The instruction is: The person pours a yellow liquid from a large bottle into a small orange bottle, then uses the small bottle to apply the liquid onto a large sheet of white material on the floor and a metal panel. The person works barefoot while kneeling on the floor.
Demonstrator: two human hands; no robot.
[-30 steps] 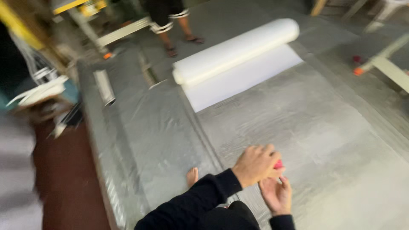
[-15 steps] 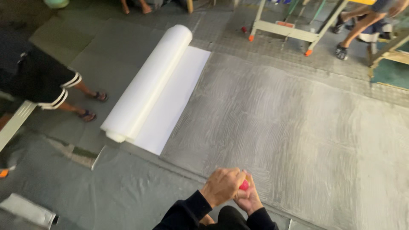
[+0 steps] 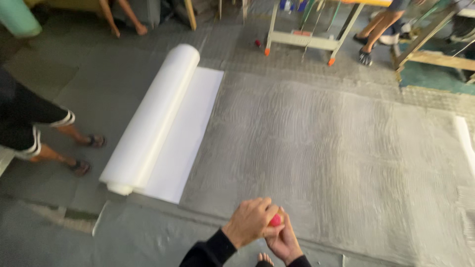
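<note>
We see even, soft indoor light with no hard shadows. The white roll is the brightest patch, nearly washed out. Motion blur smears the bystander's legs at the left edge, and the far corners look dim.

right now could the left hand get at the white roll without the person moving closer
Probably not: the left hand is busy on a small pink object with the right hand, and the white roll lies well off.

Black long sleeves reach both wrists; one foot is bare.
</note>
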